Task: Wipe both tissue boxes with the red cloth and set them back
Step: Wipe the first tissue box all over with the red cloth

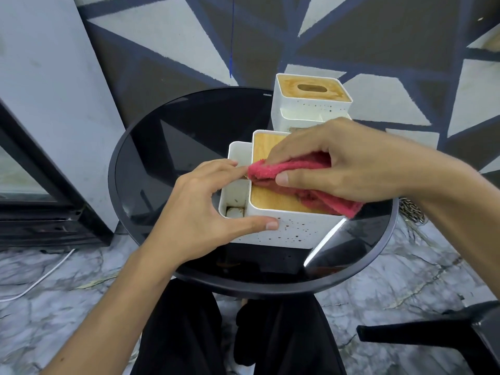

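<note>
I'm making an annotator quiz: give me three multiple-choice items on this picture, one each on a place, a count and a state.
1. Where does the red cloth lie?
A. on the wooden lid of the near tissue box
B. on the floor
C. on a chair

2. How many tissue boxes stand on the round black table?
A. one
B. two
C. three

3. What is the left hand doing?
A. hanging idle
B. waving
C. gripping the near tissue box

Answers: 1 A, the right hand presses it there; 2 B, the far tissue box stands behind; 3 C, thumb on its front wall.
</note>
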The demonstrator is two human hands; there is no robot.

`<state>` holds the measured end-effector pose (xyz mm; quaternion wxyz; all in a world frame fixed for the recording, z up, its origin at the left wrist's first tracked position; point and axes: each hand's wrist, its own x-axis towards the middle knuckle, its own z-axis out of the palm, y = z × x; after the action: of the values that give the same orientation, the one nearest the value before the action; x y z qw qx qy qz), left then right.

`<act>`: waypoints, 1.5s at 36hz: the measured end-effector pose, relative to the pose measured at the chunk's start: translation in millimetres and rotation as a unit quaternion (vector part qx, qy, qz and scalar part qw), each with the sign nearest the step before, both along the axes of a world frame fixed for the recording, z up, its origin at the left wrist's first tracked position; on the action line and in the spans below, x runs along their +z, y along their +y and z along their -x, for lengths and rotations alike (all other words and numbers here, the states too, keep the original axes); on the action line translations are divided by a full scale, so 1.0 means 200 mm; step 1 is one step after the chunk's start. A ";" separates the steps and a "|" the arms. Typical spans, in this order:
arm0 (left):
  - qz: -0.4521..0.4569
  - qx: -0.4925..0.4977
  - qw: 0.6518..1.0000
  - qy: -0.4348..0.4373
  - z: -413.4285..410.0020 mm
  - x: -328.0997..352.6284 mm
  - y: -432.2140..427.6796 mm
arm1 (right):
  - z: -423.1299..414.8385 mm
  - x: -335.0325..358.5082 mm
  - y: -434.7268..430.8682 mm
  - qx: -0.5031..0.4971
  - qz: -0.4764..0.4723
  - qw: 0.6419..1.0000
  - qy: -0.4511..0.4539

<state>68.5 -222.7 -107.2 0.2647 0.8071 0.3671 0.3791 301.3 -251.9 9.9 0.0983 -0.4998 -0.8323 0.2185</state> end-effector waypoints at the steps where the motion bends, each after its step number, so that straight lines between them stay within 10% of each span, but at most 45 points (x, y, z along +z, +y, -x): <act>1: -0.001 -0.002 1.000 -0.003 0.00 0.00 0.00 | 0.00 0.00 -0.03 0.010 0.003 1.000 -0.002; 18: 0.019 0.027 0.999 0.009 0.01 -0.01 0.00 | -0.10 0.12 0.08 -0.071 -0.007 0.994 0.078; 24: 0.021 0.022 0.999 0.010 0.00 0.00 -0.01 | -0.11 0.10 0.26 -0.125 -0.085 0.987 -0.045; 54: 0.002 -0.019 0.999 -0.032 0.00 0.00 0.00 | -0.01 -0.01 -0.12 0.014 -0.020 1.000 0.015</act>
<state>69.5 -222.7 -108.1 0.2847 0.8009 0.3440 0.3988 304.0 -276.7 7.0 0.1182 -0.4829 -0.8417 0.2108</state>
